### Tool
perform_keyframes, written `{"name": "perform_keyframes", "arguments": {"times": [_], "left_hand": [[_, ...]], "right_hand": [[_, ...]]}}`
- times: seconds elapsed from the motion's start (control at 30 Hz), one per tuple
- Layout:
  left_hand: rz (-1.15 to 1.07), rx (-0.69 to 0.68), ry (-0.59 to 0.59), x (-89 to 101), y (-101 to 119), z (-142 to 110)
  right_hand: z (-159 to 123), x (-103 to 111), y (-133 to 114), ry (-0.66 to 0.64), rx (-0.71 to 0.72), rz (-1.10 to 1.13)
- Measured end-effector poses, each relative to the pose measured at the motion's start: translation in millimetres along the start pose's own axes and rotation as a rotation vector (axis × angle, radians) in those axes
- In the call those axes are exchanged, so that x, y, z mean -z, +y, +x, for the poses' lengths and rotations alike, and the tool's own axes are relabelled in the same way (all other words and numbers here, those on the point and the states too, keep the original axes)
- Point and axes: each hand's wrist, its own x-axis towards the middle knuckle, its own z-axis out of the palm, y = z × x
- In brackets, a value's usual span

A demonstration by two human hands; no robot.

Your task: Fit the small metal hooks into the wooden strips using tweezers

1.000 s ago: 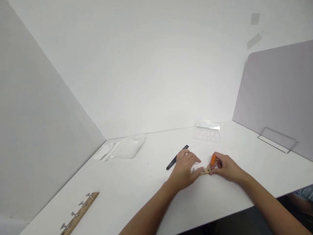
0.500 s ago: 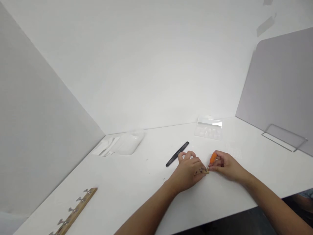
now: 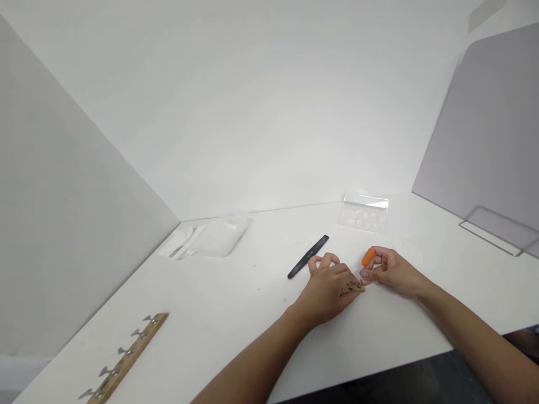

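Note:
My left hand (image 3: 326, 292) is closed around a small wooden strip (image 3: 352, 288) with little metal fittings, most of it hidden under the fingers. The strip's right end sticks out towards my right hand (image 3: 391, 272). That hand is closed in a pinch, thumb and fingers at the strip's end. A glossy orange rounded piece (image 3: 368, 256) sits at its index fingertip; whether it is held or worn I cannot tell. Just behind my left hand lies a black nail file (image 3: 309, 256), touching nothing but the table.
At the left front lies a longer wooden strip (image 3: 130, 359) bearing several metal T-shaped stands. Clear plastic packaging (image 3: 219, 235) lies at the back left, a clear pouch (image 3: 363, 213) at the back right. A wire frame (image 3: 490, 238) stands by the grey panel (image 3: 492, 129).
The view has shifted slightly. My right hand has drawn back a little from the strip, lifting the orange piece with it. My left hand keeps its hold on the strip.

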Motion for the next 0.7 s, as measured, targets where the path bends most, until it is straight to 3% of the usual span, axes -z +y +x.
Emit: {"name": "perform_keyframes", "arguments": {"times": [0.27,0.4,0.53,0.7], "left_hand": [[0.039,-0.008,0.002,-0.3,1.2,1.2],[0.017,-0.001,0.013,-0.2,0.3,0.8],[-0.023,0.022,0.089,2.1,2.2,0.1],[-0.076,0.019,0.200,3.3,7.1,-0.8]], "right_hand": [[-1.3,-2.4,-4.9,-0.015,-0.020,-0.003],[-3.9,1.3,-5.8,0.052,-0.017,-0.049],[-8.6,1.8,-5.6,0.161,0.035,-0.048],[-11.9,-10.9,-5.0,0.189,0.102,-0.004]]}}
